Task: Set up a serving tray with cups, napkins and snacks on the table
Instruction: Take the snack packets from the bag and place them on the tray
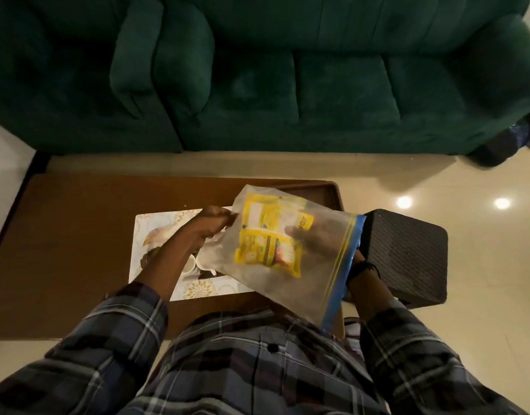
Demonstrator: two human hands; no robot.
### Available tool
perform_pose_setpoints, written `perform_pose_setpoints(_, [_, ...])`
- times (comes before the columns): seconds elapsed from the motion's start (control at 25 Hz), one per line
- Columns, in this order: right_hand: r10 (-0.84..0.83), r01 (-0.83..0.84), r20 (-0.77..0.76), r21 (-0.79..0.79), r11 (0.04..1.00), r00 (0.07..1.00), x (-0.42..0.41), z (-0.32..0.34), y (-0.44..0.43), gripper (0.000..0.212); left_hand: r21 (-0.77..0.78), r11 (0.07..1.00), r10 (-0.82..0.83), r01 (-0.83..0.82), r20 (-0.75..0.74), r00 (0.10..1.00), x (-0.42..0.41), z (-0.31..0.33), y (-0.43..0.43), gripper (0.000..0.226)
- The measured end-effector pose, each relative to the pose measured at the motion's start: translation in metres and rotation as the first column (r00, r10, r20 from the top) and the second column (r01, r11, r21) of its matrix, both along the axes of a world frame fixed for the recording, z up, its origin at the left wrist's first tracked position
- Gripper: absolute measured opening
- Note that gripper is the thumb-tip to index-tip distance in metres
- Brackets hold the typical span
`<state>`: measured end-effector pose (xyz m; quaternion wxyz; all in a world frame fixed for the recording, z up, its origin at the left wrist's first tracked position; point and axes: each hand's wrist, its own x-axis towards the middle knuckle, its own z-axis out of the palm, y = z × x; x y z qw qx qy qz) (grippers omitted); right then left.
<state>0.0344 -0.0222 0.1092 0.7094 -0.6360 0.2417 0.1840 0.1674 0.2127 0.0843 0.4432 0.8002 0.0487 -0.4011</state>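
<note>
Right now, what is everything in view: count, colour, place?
sofa: one, dark green, beyond the table
table: one, brown, below the hands
tray: one, brown, table's far right
placemat: one, white and gold, mid-table
cups: count unclear, white, on the placemat
zip bag: one, clear with blue seal, held above the table
snack packets: count unclear, yellow, inside the zip bag
box: one, black, floor right of the table
left hand: pinches the zip bag's corner
right hand: inside the zip bag, grip unclear
</note>
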Motion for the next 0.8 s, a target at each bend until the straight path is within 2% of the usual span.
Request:
perform_pose_setpoints(0.04, [-0.012,0.012,0.047,0.000,1.000,0.999,-0.001,-0.008,-0.004,0.047,0.010,0.996,0.082,-0.083,0.080,0.993,0.002,-0.002,0.004,0.024])
perform_pose_setpoints(0.08, [-0.039,0.028,0.102,0.104,0.994,0.994,-0.003,-0.015,-0.007,0.061,0.035,0.976,0.205,-0.216,0.190,0.960,0.006,-0.005,0.011,0.025])
perform_pose_setpoints(0.16, [-0.174,0.140,0.103,0.275,0.951,0.979,-0.004,-0.039,-0.013,0.055,0.091,0.876,0.410,-0.474,0.379,0.830,0.016,-0.010,0.034,0.027])
perform_pose_setpoints(0.2, [-0.271,0.246,0.062,0.268,0.932,0.961,-0.003,-0.051,-0.020,0.050,0.084,0.823,0.485,-0.562,0.410,0.772,0.021,-0.014,0.048,0.032])
perform_pose_setpoints(0.32, [-0.540,0.534,0.001,0.147,0.832,0.842,0.002,-0.088,-0.033,0.050,-0.121,0.715,0.684,-0.689,0.327,0.652,0.022,-0.013,0.073,0.022])
perform_pose_setpoints(0.4, [-0.670,0.671,-0.033,0.032,0.741,0.742,0.002,-0.114,-0.032,0.032,-0.219,0.674,0.737,-0.706,0.256,0.625,0.014,-0.006,0.078,0.018])
perform_pose_setpoints(0.44, [-0.711,0.710,-0.077,-0.043,0.703,0.699,0.004,-0.119,-0.027,0.031,-0.252,0.658,0.753,-0.709,0.227,0.618,0.010,-0.004,0.081,0.018])
perform_pose_setpoints(0.52, [-0.737,0.721,-0.175,-0.157,0.675,0.653,0.008,-0.139,-0.019,0.039,-0.327,0.607,0.791,-0.724,0.160,0.591,0.001,-0.001,0.087,0.016])
perform_pose_setpoints(0.6, [-0.716,0.695,-0.247,-0.181,0.696,0.653,0.013,-0.159,-0.010,0.043,-0.371,0.578,0.807,-0.727,0.131,0.576,-0.009,0.005,0.088,0.014])
perform_pose_setpoints(0.72, [-0.702,0.705,-0.296,-0.117,0.700,0.648,0.024,-0.177,0.004,0.036,-0.433,0.587,0.786,-0.684,0.102,0.609,-0.022,0.013,0.090,0.023])
perform_pose_setpoints(0.8, [-0.704,0.722,-0.292,-0.062,0.689,0.647,0.030,-0.183,0.010,0.041,-0.463,0.580,0.772,-0.670,0.052,0.633,-0.026,0.015,0.091,0.031])
